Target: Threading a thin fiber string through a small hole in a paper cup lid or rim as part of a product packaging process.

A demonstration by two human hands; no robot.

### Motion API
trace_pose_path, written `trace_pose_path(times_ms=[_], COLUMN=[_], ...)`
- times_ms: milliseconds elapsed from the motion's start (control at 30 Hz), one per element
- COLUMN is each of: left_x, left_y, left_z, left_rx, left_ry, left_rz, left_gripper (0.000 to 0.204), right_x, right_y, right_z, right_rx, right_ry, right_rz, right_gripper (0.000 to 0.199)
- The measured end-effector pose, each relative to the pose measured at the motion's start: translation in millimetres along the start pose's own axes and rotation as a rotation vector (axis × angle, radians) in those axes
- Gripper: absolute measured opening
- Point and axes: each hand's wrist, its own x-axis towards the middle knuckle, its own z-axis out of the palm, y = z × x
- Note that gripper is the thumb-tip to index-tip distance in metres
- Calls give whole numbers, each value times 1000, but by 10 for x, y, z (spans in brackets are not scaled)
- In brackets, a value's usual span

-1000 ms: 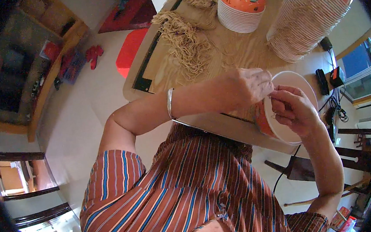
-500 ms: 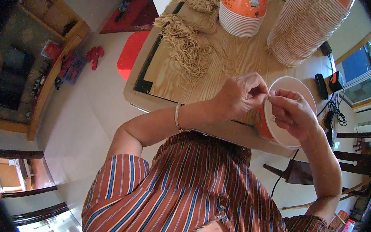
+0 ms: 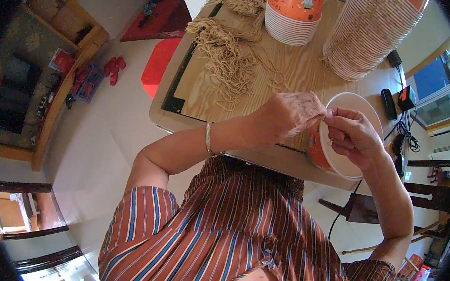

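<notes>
My left hand point(image 3: 289, 115) and my right hand point(image 3: 354, 133) meet fingertip to fingertip at the table's front edge. Both are closed in a pinch over something too small to make out. Just behind them an orange paper bucket point(image 3: 316, 148) lies tipped on its side, its wide white mouth turned toward my right hand. A bit of pale strand shows by the right fingers. Tangled beige twine point(image 3: 234, 60) is spread over the table beyond my left hand.
At the far side stand a short stack of orange paper buckets point(image 3: 294, 27) and a taller, leaning stack point(image 3: 369, 31) with twine draped on it. Black cables point(image 3: 406, 129) and small black boxes line the right edge. A red stool point(image 3: 157, 66) stands left, a dark wooden chair point(image 3: 367, 207) right.
My left hand has turned over slightly, its back now facing up and its fingers curled against the right fingertips. The left forearm shifted a little left. My right hand and the bucket stay nearly still.
</notes>
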Motion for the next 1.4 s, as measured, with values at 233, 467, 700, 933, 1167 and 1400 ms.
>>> trace_pose_path(times_ms=[233,467,700,933,1167,1400], left_x=[-1,-27,-43,31,90,7], left_y=[22,-4,43,155,202,200], left_z=[-16,-26,-86,-135,-161,-50], left_rx=[89,209,351,310,294,-220], left_ry=[-56,-70,-92,-141,-144,-19], left_rz=[-2,79,189,69,44,-432], left_gripper=[18,22,32,27,22,10], right_x=[3,-10,-12,-42,-52,-27], right_y=[10,-10,2,-7,15,19], right_z=[3,29,23,101,188,89], right_rx=[15,-4,12,-87,-245,-10], right_ry=[-15,24,-3,77,156,8], right_rz=[7,13,-4,-69,-143,-69], right_gripper=[10,10,10,11,12,12])
